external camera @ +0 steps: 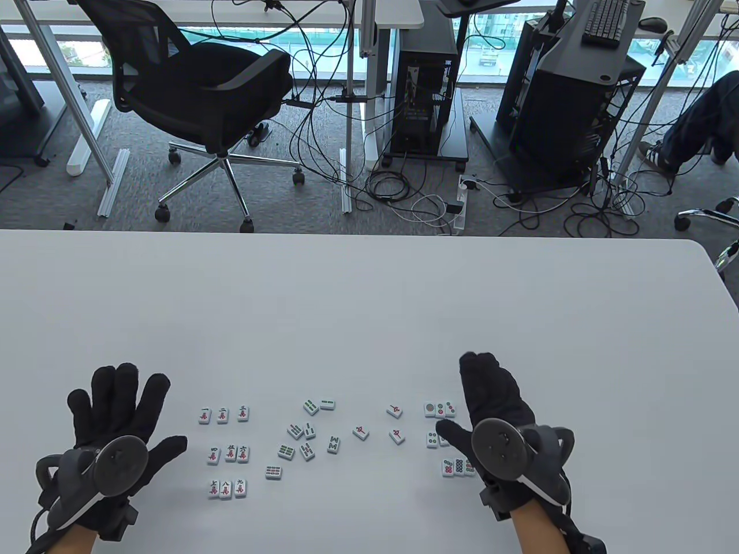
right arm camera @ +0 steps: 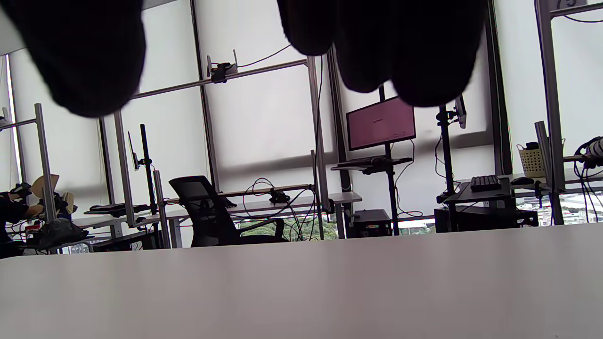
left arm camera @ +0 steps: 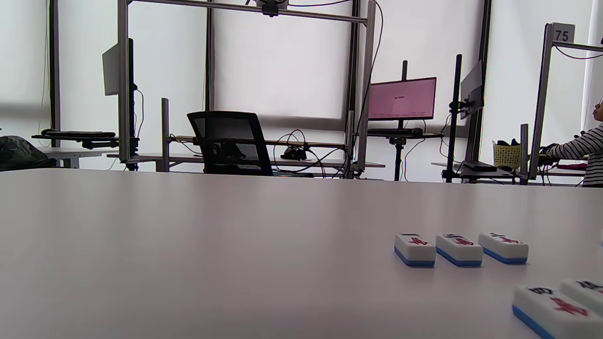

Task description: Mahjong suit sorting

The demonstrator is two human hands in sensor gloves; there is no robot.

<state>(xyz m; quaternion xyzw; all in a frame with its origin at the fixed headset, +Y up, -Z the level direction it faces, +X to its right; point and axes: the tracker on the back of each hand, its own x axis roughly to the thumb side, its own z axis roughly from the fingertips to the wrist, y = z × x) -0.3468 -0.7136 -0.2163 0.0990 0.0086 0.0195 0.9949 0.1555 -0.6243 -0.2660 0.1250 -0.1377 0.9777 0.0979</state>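
Your left hand (external camera: 115, 427) lies flat with its grip spread, holding nothing, left of the character tiles (external camera: 227, 450) gridded on the tabletop (external camera: 369, 300), while your right hand (external camera: 491, 404), fingers straight and together, covers part of the circle tiles (external camera: 440, 410), gripping none.

Gloved fingertips (right arm camera: 414, 56) above table (right arm camera: 301, 292)
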